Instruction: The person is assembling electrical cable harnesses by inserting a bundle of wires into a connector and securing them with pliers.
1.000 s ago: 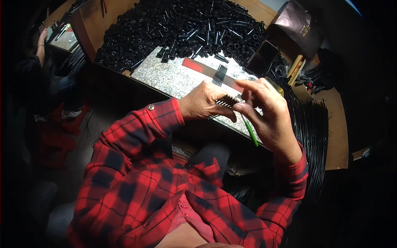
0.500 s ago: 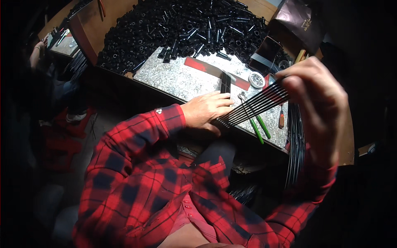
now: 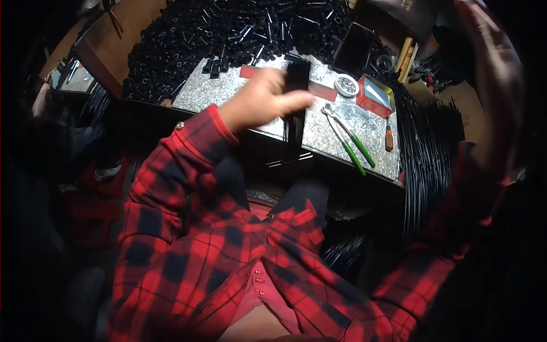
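My left hand (image 3: 257, 101), blurred by motion, hovers over the near part of the worktop. Its thumb is stretched out, apart from the fingers, across a bundle of thin black rods (image 3: 294, 128). These rods lie over the front edge, and I cannot make out a grip on them. Far to the right, my right hand (image 3: 497, 74) is raised with its fingers stretched upward, smeared and partly in the dark. Nothing shows in it. Pliers with green handles (image 3: 348, 142) lie to the right of the rods, with an orange-handled screwdriver (image 3: 389, 138) beyond them.
A large heap of black tubular parts (image 3: 228, 34) covers the back of the speckled worktop (image 3: 199, 94). At the right are a round white dish (image 3: 346, 85), a red box (image 3: 376, 98), a dark phone-like slab (image 3: 353, 48) and long hanging black rods (image 3: 424, 154).
My right hand has moved up and right, away from the spread rods it held. My left hand has lifted and shifted slightly left. The view has shifted a little.
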The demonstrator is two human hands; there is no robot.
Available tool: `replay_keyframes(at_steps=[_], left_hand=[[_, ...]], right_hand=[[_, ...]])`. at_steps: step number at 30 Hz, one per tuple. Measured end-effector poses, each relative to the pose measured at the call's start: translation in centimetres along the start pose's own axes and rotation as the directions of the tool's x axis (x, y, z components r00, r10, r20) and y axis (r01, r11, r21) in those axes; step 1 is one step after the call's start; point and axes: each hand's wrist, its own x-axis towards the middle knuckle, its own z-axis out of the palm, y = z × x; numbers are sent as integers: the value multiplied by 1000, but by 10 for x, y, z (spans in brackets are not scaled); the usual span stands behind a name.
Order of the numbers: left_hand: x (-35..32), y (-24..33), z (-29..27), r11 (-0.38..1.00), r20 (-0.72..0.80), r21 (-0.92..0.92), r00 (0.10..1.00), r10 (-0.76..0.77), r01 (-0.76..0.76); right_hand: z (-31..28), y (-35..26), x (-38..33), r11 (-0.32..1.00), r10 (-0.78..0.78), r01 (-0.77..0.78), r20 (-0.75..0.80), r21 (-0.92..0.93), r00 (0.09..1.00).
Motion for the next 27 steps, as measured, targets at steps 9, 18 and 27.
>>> replay_keyframes(at_steps=[9, 18, 27], left_hand=[[-66, -82, -9, 791, -543, -609, 695, -472, 61], [-84, -78, 32, 664, -554, -746, 601, -576, -51], [-95, -9, 26, 777, -39, -521, 899, -435, 353]], right_hand=[[203, -64, -222, -82, 221, -738, 734, 670, 642], [247, -31, -203, -146, 729, -465, 413, 873, 545], [145, -2, -134, 535, 426, -647, 488, 543, 762]])
